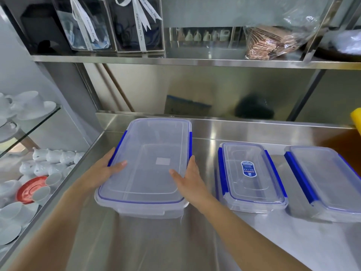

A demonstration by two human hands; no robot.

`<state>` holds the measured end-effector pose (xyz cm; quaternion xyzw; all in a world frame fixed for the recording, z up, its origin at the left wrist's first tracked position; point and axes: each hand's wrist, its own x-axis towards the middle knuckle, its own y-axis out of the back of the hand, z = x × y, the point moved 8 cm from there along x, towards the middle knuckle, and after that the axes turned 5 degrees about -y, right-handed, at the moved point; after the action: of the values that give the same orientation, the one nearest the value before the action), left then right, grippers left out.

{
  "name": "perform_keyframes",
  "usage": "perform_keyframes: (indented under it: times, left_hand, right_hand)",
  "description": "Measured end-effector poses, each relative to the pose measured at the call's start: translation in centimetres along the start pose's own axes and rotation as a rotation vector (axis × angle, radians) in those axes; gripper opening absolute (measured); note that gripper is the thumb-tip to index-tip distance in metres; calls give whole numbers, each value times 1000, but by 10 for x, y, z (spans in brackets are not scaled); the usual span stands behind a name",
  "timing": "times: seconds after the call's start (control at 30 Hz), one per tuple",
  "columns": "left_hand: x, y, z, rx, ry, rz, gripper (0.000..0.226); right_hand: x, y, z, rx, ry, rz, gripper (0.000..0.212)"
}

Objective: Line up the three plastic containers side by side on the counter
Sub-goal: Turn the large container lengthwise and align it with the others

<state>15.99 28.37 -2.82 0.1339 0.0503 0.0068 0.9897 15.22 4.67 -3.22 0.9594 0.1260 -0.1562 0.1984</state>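
Note:
Three clear plastic containers with blue side clips stand on the steel counter [195, 241]. The large container [148, 153] is at the left, lid on. My left hand [103, 171] grips its left side, thumb on the lid. My right hand [189, 178] grips its right side, thumb also on the lid. To the right stands a smaller container [252, 175] with a blue label on its lid. Farther right, a third container [328, 180] sits angled and is cut off by the frame edge.
A steel shelf [195, 60] overhangs the counter's back, holding gift boxes with ribbons and a plastic bag of brown items [273, 42]. Left of the counter, glass shelves carry white cups, saucers and a red saucer [31, 189]. A yellow object [356, 122] shows at the right edge.

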Motion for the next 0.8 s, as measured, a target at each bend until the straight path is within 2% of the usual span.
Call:
perform_keyframes:
  times: [0.13,0.27,0.33,0.43,0.53,0.57,0.63,0.7,0.8]
  left_hand:
    - [-2,21,0,30,-5,68,35]
    - [0,29,-1,79,8,61,28]
    - [-2,30,1,105,23,41,31]
    - [-7,34,9,234,53,63,54]
    - [-2,37,39,582,18,266,72]
    - [-1,33,54,630,10,349,70]
    - [-1,7,91,532,-93,451,56]
    - [-5,-44,131,325,-260,418,41]
    - [-19,-149,160,217,-404,171,29]
  right_hand:
    - [8,-22,-9,-7,4,-52,84]
    - [14,-33,-11,-14,-4,-77,85]
    - [17,-34,-9,-21,-8,-95,87]
    - [11,-22,-13,16,42,-67,82]
    - [-3,16,-21,27,153,133,61]
    - [-8,33,-20,-13,169,231,56]
    - [-17,69,-16,-96,198,423,44]
    - [-24,103,-3,-100,207,562,28]
    - [-35,151,23,-139,130,704,21]
